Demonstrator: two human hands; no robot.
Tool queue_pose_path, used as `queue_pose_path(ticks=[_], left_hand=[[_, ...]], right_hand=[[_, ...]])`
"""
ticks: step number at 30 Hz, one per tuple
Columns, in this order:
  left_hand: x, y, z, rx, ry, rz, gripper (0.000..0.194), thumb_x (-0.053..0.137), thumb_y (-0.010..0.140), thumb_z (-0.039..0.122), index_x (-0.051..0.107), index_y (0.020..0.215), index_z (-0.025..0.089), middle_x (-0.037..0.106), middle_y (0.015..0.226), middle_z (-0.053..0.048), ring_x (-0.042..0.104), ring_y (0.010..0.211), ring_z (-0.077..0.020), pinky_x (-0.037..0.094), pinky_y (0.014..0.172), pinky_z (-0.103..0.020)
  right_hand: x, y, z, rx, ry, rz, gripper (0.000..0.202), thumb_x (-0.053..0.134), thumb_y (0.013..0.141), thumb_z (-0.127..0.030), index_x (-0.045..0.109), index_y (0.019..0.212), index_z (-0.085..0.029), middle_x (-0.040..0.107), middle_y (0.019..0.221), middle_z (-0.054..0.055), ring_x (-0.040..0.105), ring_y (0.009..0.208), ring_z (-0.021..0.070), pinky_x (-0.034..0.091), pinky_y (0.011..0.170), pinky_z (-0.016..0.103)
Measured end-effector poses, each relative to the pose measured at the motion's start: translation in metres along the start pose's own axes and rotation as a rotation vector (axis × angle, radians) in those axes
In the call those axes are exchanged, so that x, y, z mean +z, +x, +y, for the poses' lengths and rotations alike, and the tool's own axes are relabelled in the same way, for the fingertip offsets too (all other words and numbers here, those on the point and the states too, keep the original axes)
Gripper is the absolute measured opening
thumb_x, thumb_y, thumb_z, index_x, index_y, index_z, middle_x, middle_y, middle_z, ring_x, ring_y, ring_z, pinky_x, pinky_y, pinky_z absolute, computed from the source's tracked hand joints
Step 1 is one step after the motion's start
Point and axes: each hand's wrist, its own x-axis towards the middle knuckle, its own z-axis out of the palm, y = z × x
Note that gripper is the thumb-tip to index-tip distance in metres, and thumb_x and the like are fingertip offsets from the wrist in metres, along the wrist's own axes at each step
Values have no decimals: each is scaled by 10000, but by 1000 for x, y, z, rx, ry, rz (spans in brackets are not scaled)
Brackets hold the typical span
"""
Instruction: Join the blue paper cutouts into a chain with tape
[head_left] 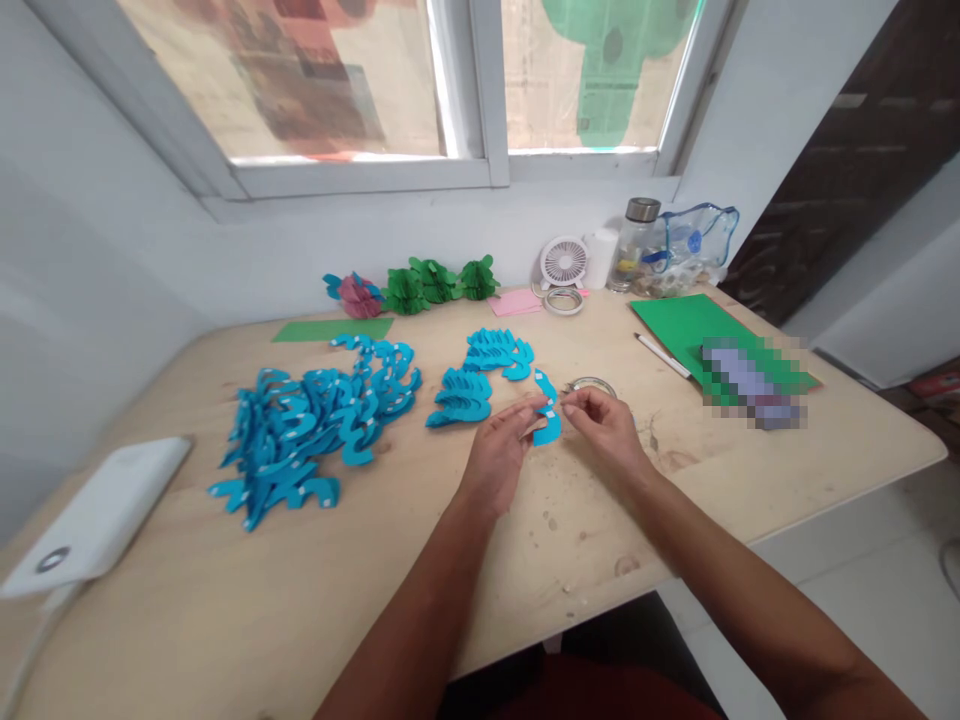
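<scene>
My left hand (501, 445) pinches a curved blue paper piece (547, 432) that bears small white squares. Close to its right side, my right hand (604, 425) has thumb and finger pressed together; whatever sits between them is too small to make out. Behind the right hand lies a roll of tape (595, 385), partly covered by it. Two stacks of folded blue paper cutouts, a nearer one (459, 395) and a farther one (499, 350), rest beyond my left hand. A large heap of blue paper pieces (300, 420) with white squares spreads to the left.
Green paper flowers (435, 282) and a pink one (356, 297) line the wall. A small fan (564, 262), another tape roll (562, 301) and a glass bottle (634, 245) stand at the back. Green sheets (697, 330) and a pen (663, 356) lie right; a white device (105, 510) left.
</scene>
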Motion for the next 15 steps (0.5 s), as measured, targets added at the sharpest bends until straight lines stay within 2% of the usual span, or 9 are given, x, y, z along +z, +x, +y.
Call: queue_pose_path(ticks=[3, 6, 15], left_hand=[[0, 1, 0, -8, 10, -19, 200, 658, 654, 257, 716, 815, 154, 694, 896, -82, 602, 874, -192, 420, 787, -297], [1, 0, 0, -9, 13, -12, 180, 659, 652, 275, 717, 773, 155, 695, 882, -84, 609, 867, -200, 430, 785, -305], [4, -3, 1, 7, 25, 11, 145, 683, 637, 286, 722, 710, 167, 699, 830, -71, 607, 802, -174, 442, 787, -314]], right_hand=[[0, -2, -5, -77, -77, 35, 128, 578, 728, -300, 609, 768, -182, 550, 640, 2, 493, 606, 134, 380, 558, 254], [0, -3, -7, -125, -113, -10, 126, 571, 741, -295, 612, 792, -187, 552, 655, 8, 485, 589, 130, 381, 552, 259], [1, -3, -3, -141, -152, -54, 67, 572, 738, -258, 582, 746, -193, 543, 668, 13, 476, 593, 133, 370, 549, 264]])
